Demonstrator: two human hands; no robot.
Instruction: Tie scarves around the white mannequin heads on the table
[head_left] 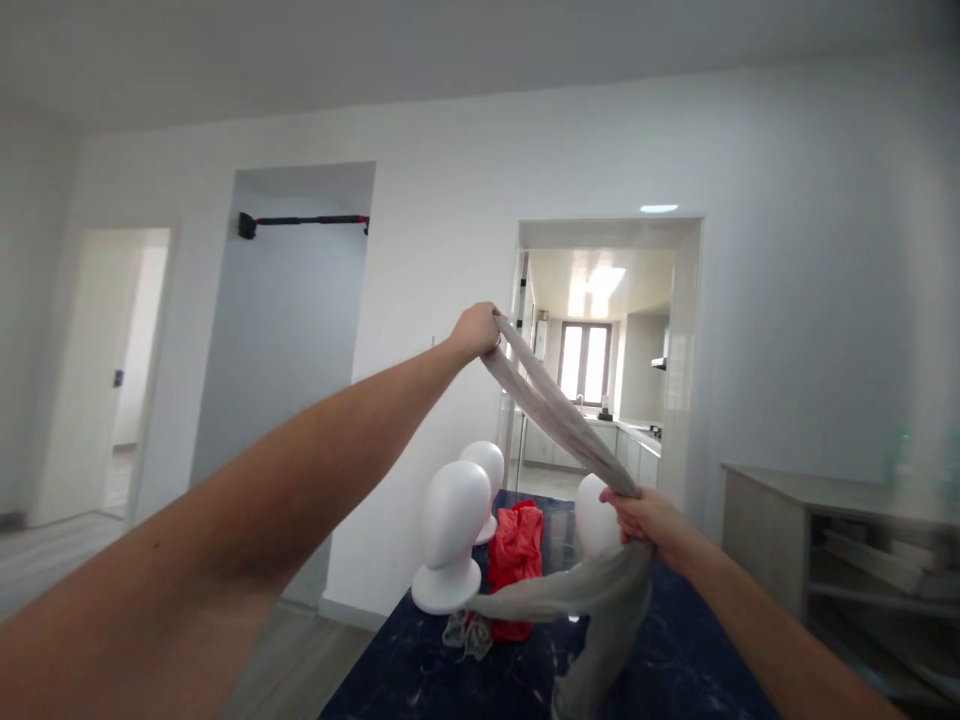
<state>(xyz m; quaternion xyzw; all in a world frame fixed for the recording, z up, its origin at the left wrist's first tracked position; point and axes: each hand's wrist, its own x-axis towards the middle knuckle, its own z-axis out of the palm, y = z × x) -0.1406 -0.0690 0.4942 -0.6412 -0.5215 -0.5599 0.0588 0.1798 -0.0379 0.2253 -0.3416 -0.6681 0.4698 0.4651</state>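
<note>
My left hand [475,331] is raised high and closed on one end of a long grey scarf [551,412]. The cloth runs taut down and to the right into my right hand [646,517], which is closed around its middle. Below that hand the rest of the scarf hangs loose, with one tail trailing left over the dark marbled table [675,665]. A white mannequin head [595,517] stands just behind my right hand, partly hidden by it.
Two more white mannequin heads [451,535] [487,482] stand on the table's left side. A red cloth [517,555] lies between them, a small grey cloth [466,633] in front. A grey shelf unit [840,550] stands at right. A kitchen doorway [600,360] is behind.
</note>
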